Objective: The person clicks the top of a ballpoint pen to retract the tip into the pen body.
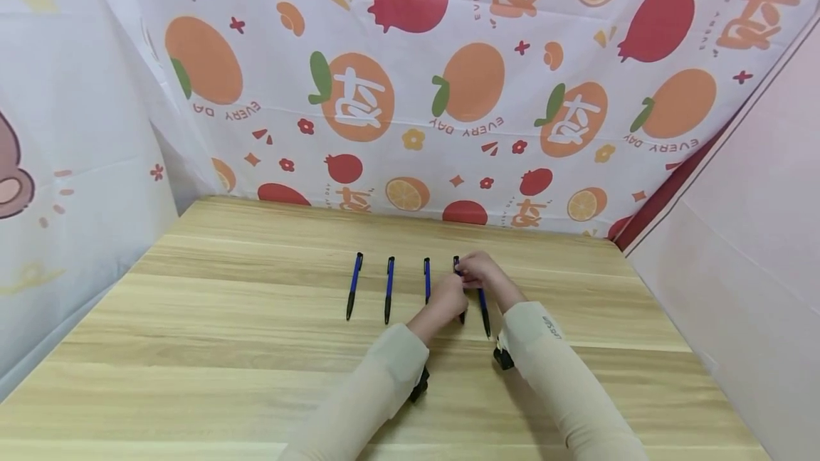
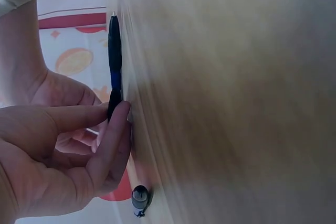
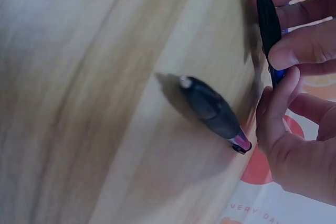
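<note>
Five slim blue pens with black grips and clips lie in a row, tips toward me. My left hand [image 1: 446,298] pinches the fourth pen from the left [image 3: 269,22] near its black grip. At that same pen's clip end, the bent fingers of my right hand [image 1: 482,274] hold it. The fifth pen [image 3: 212,109] lies slightly slanted on the table beneath my right hand. Just left of my left hand is the third pen [image 1: 427,278], its lower part hidden by that hand. The second pen [image 1: 389,290] and first pen [image 1: 354,287] lie farther left.
A wood-grain table [image 1: 211,347] carries the pens. A fruit-printed curtain [image 1: 410,91] hangs along the back edge, with a pale curtain [image 1: 70,126] at the left. A pale panel [image 1: 749,247] borders the right side.
</note>
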`<state>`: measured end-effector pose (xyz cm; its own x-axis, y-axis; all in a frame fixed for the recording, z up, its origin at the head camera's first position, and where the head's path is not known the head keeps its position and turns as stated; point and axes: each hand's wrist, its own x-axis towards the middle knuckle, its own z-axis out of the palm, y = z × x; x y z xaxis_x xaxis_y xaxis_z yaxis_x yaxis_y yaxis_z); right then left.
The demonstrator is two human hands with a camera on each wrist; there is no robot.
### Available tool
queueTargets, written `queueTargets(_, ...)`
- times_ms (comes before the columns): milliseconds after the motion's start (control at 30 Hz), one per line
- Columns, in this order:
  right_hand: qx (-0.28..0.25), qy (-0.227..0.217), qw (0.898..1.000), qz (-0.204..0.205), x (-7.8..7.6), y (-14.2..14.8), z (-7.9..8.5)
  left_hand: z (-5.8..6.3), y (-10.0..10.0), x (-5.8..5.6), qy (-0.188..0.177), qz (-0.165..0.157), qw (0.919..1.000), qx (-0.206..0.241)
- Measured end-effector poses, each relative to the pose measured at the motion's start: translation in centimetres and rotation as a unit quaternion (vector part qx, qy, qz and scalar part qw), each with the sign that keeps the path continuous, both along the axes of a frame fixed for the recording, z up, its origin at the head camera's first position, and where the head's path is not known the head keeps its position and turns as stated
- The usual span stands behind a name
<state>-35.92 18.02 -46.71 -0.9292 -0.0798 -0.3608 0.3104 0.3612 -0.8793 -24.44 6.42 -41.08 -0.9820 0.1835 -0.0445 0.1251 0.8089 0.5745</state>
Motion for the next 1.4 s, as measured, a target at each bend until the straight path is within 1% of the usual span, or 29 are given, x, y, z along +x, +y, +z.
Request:
queueTargets(33,0.021,-0.001,1.000,-0.008,1.2,-0.6,1.4,1.0,-0.2,0.9,0.008,0.000,0.9999,-0.010)
queueTargets(67,0.024,0.000,1.000,-0.011,2.2,-1.0,2.4,1.6,-0.3,1.4,0.014,-0.002,0.9997,-0.021)
queueTargets(100,0.027,0.002,1.000,-0.014,3.5,-1.6,3.9,1.9,-0.3,1.6,0.017,-0.005,0.9994,-0.031)
queueTargets(133,0.031,0.002,0.999,-0.017,4.6,-1.9,5.0,1.9,-0.3,1.7,0.023,-0.005,0.9990,-0.037)
queueTargets(167,0.048,0.000,0.999,-0.027,5.7,-2.5,6.2,2.0,-0.3,1.7,0.024,-0.006,0.9988,-0.042)
queueTargets(200,0.049,0.005,0.998,-0.026,6.1,-2.6,6.5,1.9,-0.3,1.6,0.021,-0.005,0.9987,-0.045)
queueTargets(233,0.049,0.010,0.998,-0.025,6.1,-2.6,6.4,1.3,-0.1,1.1,0.017,-0.005,0.9987,-0.047)
queueTargets(267,0.052,0.013,0.998,-0.026,6.2,-2.7,6.3,1.2,-0.1,0.9,0.014,-0.005,0.9989,-0.044)
queueTargets(400,0.070,0.026,0.997,-0.024,6.2,-2.8,6.3,1.1,0.0,0.9,-0.010,0.001,0.9999,-0.014)
queueTargets(500,0.078,0.028,0.996,-0.022,5.8,-2.7,6.0,1.2,0.0,0.8,-0.022,0.003,0.9998,-0.002)
queueTargets(533,0.081,0.027,0.996,-0.022,5.6,-2.7,5.9,1.2,0.0,0.8,-0.024,0.005,0.9997,-0.003)
queueTargets(567,0.073,0.031,0.997,-0.011,5.3,-2.5,5.5,1.2,0.0,0.8,-0.027,0.006,0.9996,-0.004)
queueTargets(600,0.076,0.031,0.997,-0.007,5.1,-2.5,5.4,1.2,0.0,0.7,-0.029,0.007,0.9995,-0.008)
queueTargets(700,0.081,0.028,0.996,-0.005,5.1,-2.5,5.4,1.3,-0.1,0.7,-0.042,0.008,0.9991,-0.006)
queueTargets(767,0.085,0.029,0.996,-0.005,5.4,-2.6,5.7,1.3,-0.1,0.6,-0.047,0.005,0.9989,-0.005)
queueTargets(800,0.097,0.027,0.995,-0.014,5.7,-2.8,6.2,1.3,-0.1,0.6,-0.048,0.003,0.9988,-0.006)
queueTargets(833,0.099,0.028,0.995,-0.014,5.9,-2.8,6.5,1.4,-0.2,0.6,-0.048,0.000,0.9988,-0.007)
queueTargets(933,0.096,0.036,0.995,-0.004,6.3,-2.7,7.6,1.7,-0.4,0.4,-0.036,-0.006,0.9991,-0.020)
queueTargets(1067,0.079,0.030,0.996,0.002,6.4,-2.2,8.9,2.5,-0.5,0.4,-0.006,-0.017,0.9992,-0.036)
queueTargets(1167,0.077,0.025,0.997,0.000,6.4,-1.6,9.8,3.4,-0.3,0.7,0.004,-0.026,0.9990,-0.037)
queueTargets(1233,0.087,0.031,0.996,0.004,6.4,-1.3,10.1,3.9,0.1,0.9,0.004,-0.035,0.9986,-0.038)
queueTargets(1300,0.107,0.039,0.993,0.009,6.3,-0.8,10.3,4.2,0.4,1.2,-0.008,-0.042,0.9989,-0.019)
queueTargets(1367,0.127,0.046,0.991,0.013,6.2,-0.3,10.2,4.2,0.9,1.4,-0.010,-0.053,0.9985,-0.008)
queueTargets(1400,0.140,0.050,0.989,0.015,6.1,0.0,10.1,4.1,1.2,1.5,-0.007,-0.057,0.9983,-0.010)
